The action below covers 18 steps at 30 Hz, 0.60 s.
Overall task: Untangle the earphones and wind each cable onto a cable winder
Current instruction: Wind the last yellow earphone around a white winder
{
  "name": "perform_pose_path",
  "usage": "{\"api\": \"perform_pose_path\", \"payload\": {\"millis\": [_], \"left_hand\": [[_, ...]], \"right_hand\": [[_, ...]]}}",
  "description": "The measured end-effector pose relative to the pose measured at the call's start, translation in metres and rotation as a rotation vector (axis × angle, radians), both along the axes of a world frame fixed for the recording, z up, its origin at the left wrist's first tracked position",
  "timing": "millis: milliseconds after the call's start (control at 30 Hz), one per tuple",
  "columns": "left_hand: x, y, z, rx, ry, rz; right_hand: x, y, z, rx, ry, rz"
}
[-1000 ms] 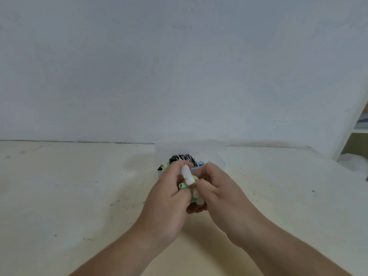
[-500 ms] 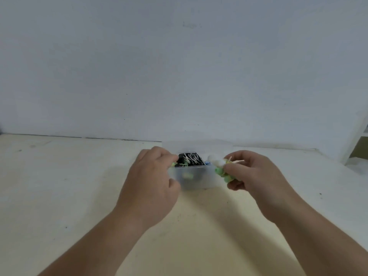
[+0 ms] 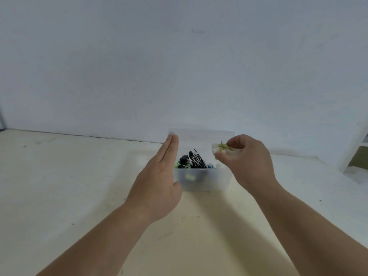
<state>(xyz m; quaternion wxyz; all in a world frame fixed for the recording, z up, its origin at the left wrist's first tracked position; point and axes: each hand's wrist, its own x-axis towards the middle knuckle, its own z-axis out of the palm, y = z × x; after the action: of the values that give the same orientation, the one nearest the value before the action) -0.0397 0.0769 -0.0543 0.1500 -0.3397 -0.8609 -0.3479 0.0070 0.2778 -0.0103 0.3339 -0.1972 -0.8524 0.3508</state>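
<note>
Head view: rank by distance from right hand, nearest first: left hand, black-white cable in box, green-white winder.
1. green-white winder, pinched in the right hand.
2. black-white cable, middle of the clear box.
3. left hand, at the box's left side.

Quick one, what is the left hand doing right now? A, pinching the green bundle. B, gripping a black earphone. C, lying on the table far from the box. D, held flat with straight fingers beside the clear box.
D: the left hand is flat, fingers straight, at the left side of the clear box and holds nothing; the right hand pinches the green bundle.
</note>
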Motion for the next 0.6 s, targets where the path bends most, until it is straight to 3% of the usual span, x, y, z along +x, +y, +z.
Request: {"api": "perform_pose_path", "payload": {"millis": [200,467,600], "left_hand": [[0.000,0.000,0.001,0.010,-0.007,0.019],[0.001,-0.001,0.002,0.030,-0.004,0.036],[0.002,-0.001,0.001,0.036,-0.008,0.035]], "right_hand": [[-0.014,-0.008,-0.016,0.190,-0.150,-0.029],[0.014,-0.001,-0.025,0.208,-0.190,0.096],[0.013,-0.006,-0.032,0.418,-0.343,0.237]]}}
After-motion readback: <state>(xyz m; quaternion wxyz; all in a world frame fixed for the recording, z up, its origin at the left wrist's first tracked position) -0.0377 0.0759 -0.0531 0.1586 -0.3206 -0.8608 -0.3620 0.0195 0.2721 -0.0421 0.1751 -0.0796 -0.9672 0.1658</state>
